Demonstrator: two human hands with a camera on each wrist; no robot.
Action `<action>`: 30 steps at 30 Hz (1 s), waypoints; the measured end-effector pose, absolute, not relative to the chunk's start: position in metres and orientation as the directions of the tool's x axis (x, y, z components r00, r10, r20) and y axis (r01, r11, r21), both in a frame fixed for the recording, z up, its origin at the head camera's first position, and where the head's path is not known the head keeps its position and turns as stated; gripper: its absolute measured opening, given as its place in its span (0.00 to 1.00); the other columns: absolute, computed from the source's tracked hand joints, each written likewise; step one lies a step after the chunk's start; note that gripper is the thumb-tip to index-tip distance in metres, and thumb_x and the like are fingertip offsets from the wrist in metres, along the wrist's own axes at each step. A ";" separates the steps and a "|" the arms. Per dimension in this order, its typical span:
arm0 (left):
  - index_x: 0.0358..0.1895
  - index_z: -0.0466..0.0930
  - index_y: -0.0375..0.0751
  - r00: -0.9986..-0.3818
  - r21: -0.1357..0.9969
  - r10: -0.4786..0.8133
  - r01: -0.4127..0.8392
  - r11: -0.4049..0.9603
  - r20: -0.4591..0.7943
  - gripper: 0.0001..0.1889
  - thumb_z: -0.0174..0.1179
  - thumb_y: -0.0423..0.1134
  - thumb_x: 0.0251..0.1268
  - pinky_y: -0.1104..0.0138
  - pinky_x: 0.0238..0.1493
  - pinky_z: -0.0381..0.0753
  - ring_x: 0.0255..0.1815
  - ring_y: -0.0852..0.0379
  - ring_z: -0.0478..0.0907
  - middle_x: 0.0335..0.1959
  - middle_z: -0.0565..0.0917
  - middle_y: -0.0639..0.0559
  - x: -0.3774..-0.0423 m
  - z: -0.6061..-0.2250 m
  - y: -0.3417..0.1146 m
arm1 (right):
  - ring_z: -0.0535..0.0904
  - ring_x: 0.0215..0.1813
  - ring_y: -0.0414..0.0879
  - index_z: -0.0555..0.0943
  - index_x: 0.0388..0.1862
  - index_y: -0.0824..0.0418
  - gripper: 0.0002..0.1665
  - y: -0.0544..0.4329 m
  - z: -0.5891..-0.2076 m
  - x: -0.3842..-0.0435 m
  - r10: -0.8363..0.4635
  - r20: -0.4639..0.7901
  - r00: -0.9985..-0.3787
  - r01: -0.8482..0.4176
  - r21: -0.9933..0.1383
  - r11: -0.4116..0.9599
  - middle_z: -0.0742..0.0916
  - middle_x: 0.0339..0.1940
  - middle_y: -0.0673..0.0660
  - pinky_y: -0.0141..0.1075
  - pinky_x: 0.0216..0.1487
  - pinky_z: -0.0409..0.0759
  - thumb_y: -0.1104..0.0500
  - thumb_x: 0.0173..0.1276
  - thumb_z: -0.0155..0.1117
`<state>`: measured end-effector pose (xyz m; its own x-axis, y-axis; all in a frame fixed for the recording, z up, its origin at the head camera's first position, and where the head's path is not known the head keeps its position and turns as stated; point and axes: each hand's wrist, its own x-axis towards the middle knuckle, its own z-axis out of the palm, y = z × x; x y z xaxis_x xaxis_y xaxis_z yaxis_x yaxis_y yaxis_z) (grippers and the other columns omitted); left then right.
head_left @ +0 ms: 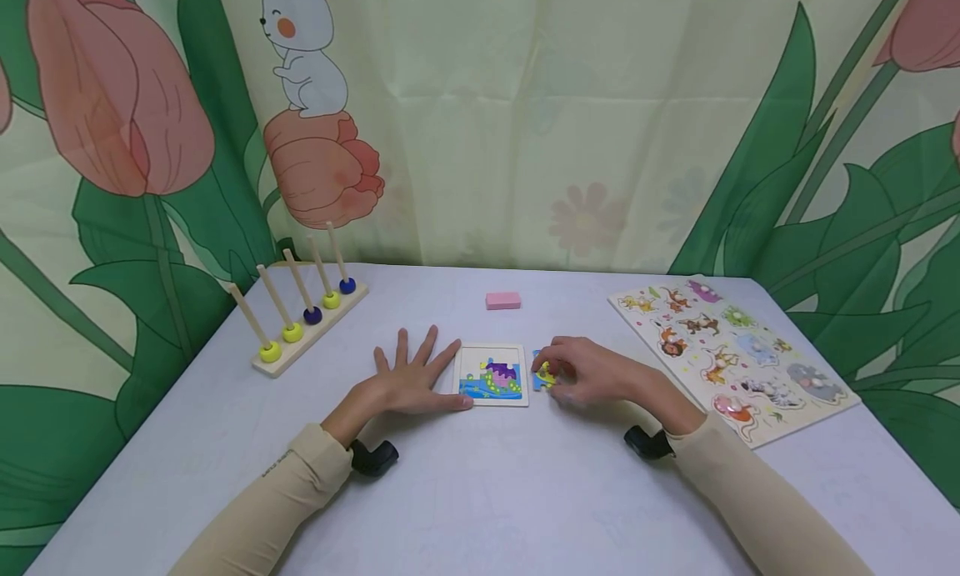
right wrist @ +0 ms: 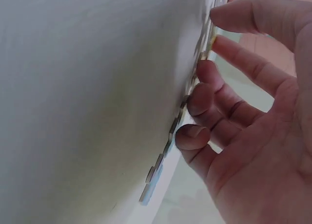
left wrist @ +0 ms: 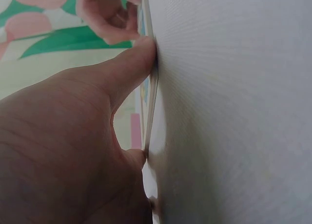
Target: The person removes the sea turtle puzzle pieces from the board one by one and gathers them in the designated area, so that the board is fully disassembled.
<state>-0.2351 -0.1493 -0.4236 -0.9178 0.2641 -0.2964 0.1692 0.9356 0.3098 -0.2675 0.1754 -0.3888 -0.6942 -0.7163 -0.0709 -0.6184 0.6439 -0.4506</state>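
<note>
A small framed jigsaw puzzle [head_left: 491,376] lies on the table, with blue, purple, pink and green pieces in its lower part and bare board above. My left hand [head_left: 412,384] rests beside it, fingers spread; the thumb touches the near left corner, and the index finger reaches the left edge. To the right of the frame, my right hand [head_left: 588,372] bends over loose blue-and-yellow puzzle pieces [head_left: 543,378]. Its thumb and index finger pinch one at the table surface; the hand partly hides them. In the right wrist view, more puzzle pieces [right wrist: 168,141] lie under the curled other fingers.
A pink block [head_left: 502,301] lies behind the frame. At the left stands a wooden peg rack [head_left: 315,330] with yellow and blue beads. A large animal puzzle board [head_left: 735,359] lies at the right, close to the right forearm. A printed curtain [head_left: 480,142] hangs behind the table.
</note>
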 end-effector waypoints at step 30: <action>0.88 0.43 0.66 -0.916 0.313 0.265 0.167 0.935 -0.301 0.58 0.55 0.84 0.57 0.20 0.74 0.23 0.86 0.25 0.18 0.91 0.30 0.46 -0.231 -0.416 -0.148 | 0.73 0.41 0.43 0.86 0.59 0.49 0.22 0.176 -0.388 -0.264 -0.684 -0.119 -0.720 -0.591 -0.412 0.694 0.82 0.43 0.50 0.34 0.42 0.73 0.59 0.66 0.70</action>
<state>-0.2307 -0.1475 -0.4158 -0.9162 0.2645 -0.3008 0.1672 0.9349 0.3129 -0.2638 0.1757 -0.3880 -0.7195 -0.6841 -0.1193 -0.5912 0.6936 -0.4117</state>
